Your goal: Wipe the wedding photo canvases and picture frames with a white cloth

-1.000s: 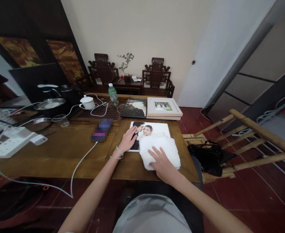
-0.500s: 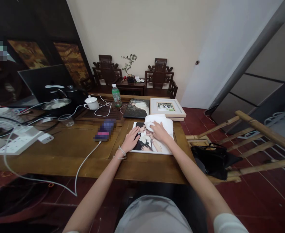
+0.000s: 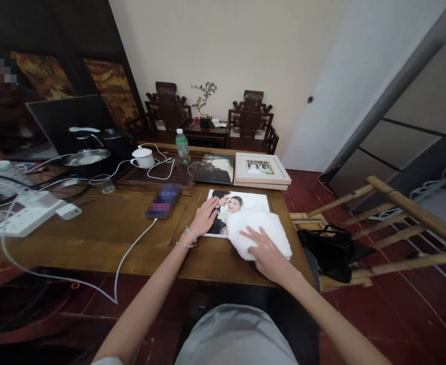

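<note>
A photo album (image 3: 255,199) with a portrait of a couple on its white cover lies on the wooden table in front of me. My left hand (image 3: 205,217) rests flat on the album's left side, fingers stretched out. Under my right hand (image 3: 264,251) is a folded white towel (image 3: 276,230), which that hand grips and presses down. The towel covers the lower right of the cover and hangs past its near edge onto the table.
Behind the album lie a dark photo book (image 3: 212,170) and a white picture frame (image 3: 280,176). A bottle (image 3: 183,149), lidded cup (image 3: 143,158), phone (image 3: 164,202) and power strip (image 3: 27,218) with cables stand leftward. Someone sits far left. A bamboo chair (image 3: 394,195) holds a black bag (image 3: 327,251).
My right hand has pulled the towel from the album's upper right toward me, to the lower right. More of the cover's top now shows. My left hand has stayed in place.
</note>
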`<state>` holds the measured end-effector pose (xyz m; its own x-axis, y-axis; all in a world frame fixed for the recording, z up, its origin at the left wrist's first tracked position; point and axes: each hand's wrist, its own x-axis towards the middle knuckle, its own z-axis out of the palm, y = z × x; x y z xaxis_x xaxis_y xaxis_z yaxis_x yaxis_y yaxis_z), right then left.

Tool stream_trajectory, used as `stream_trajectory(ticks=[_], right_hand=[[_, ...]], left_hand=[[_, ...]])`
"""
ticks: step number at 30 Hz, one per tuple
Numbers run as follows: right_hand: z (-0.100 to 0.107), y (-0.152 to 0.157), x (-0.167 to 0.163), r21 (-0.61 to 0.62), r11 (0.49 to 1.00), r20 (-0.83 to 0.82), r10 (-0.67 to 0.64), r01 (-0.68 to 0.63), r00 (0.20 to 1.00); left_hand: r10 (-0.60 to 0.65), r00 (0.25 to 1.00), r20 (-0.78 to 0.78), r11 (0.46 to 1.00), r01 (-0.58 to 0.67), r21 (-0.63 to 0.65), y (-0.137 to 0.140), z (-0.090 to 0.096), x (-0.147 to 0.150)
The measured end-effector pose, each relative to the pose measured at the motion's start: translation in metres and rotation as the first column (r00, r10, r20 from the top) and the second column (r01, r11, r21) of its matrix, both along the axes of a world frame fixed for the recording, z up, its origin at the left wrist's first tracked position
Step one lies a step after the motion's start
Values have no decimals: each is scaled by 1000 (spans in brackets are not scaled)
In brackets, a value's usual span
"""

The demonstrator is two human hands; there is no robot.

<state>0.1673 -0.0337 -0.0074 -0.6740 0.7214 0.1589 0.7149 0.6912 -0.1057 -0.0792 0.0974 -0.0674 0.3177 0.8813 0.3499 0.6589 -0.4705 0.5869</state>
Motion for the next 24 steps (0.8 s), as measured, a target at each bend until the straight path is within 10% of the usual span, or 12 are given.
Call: stream_trajectory(ticks=[6,12,18,24], right_hand=[[1,55,27,-4,980,-10,-198,198,980],[6,108,-18,43,936,80,-352,349,933],[6,80,-72,42,998,102,-56,52,993],[6,30,-59,-73,980,37,187,-184,982]], left_hand=[[-7,1000,8,1000,7,8,0,0,0],[-10,994,106,1000,12,-19,-5,10,3],[25,870,492,996,-65,63,-18,31,2],[4,889,458,998,-34,58,-19,30,0]])
